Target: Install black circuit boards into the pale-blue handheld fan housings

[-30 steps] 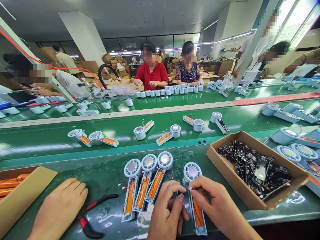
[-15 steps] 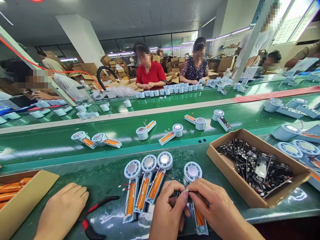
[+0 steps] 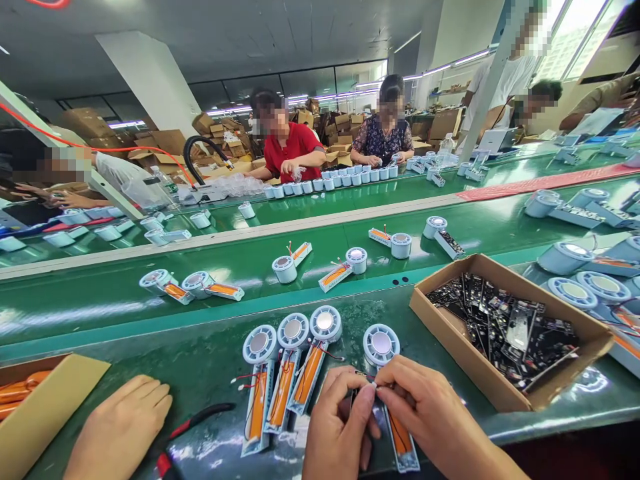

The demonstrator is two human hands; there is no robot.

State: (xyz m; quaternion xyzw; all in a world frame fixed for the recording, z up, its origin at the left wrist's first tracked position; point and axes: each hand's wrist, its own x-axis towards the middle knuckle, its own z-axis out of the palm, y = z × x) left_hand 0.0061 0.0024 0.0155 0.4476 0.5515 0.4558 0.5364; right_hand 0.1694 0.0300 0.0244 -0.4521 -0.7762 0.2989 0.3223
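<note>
My left hand [image 3: 340, 420] is closed, thumb and forefinger pinched, with the dark edge of a small circuit board [image 3: 355, 393] showing between its fingers. My right hand [image 3: 435, 417] pinches a tiny white wire connector [image 3: 373, 385] against the left fingertips. Both hands are over a pale blue handheld fan [image 3: 381, 343], whose open handle shows an orange battery [image 3: 400, 433] below them. Left of my hands lie three similar fans [image 3: 259, 343] side by side, with orange batteries and loose red and black wires.
A cardboard box of circuit boards [image 3: 470, 360] stands at right, another box with orange batteries [image 3: 55, 413] at left. Another person's hand [image 3: 120, 427] rests beside red-and-black pliers [image 3: 200, 420]. More fans lie on the green conveyor belt [image 3: 125, 253]. Co-workers sit across it.
My hands keep their pinch at nearly the same spot. The view has shifted slightly. Across the belt, the co-worker in red has moved their hands apart, one now over the row of fans.
</note>
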